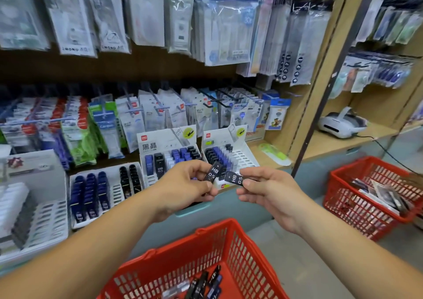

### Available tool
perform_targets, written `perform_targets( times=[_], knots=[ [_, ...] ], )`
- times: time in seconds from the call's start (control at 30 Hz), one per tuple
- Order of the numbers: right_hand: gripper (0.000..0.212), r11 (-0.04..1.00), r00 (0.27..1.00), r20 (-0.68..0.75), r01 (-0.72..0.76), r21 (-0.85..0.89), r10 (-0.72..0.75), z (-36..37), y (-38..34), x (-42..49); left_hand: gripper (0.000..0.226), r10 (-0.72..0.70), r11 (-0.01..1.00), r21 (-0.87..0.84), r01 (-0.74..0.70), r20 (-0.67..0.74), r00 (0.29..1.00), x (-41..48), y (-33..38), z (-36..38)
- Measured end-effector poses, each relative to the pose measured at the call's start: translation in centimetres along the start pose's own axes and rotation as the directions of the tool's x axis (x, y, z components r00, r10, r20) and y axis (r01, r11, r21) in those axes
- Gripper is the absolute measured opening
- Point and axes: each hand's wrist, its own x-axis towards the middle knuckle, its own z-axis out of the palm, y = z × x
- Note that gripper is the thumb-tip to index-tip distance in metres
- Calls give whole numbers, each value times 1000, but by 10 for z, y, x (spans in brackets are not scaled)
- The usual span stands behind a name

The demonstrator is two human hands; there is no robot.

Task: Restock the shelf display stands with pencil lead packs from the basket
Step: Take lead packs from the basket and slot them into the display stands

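Observation:
My left hand (183, 189) pinches a black pencil lead pack (213, 171) marked HB 0.5. Beside it my right hand (263, 189) pinches a second black lead pack (235, 178) with the same marking. Both packs are held in front of the white display stands (248, 154) on the shelf, whose slots hold blue and black packs. Another stand (160, 143) sits just to the left, and a wider white stand (109, 189) sits lower left. Below my arms a red basket (219, 237) holds several more lead packs (203, 282).
A second red basket (357, 184) with mixed packets stands on the floor at right. Hanging stationery packs (224, 24) fill the pegs above the stands. A white device (338, 124) sits on the right-hand shelf. A wooden shelf post (320, 81) divides the two bays.

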Motion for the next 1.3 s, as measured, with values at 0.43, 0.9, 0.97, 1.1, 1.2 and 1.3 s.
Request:
perform_targets(
  times=[0.43,0.9,0.97,1.1,1.2,1.3],
  knots=[
    [7,971,998,62,-13,-237,28,13,-17,13,25,-15,999,-35,12,-78,997,-16,6,-22],
    [25,985,996,-51,66,-159,-75,-22,-21,178,23,19,983,172,58,-415,910,43,-20,-28],
    [25,982,991,-79,92,-165,-106,-33,-16,199,21,30,985,167,50,-444,895,57,-16,-21],
    [31,983,991,-69,99,-157,-111,-50,3,229,19,72,987,160,9,-492,867,112,-7,-3],
    [33,986,993,-14,113,-121,-116,-66,19,246,15,123,977,214,-22,-468,875,166,-6,14],
    [35,993,994,28,107,-46,-106,-78,30,254,12,125,970,240,-20,-428,895,210,-6,28]
  ],
)
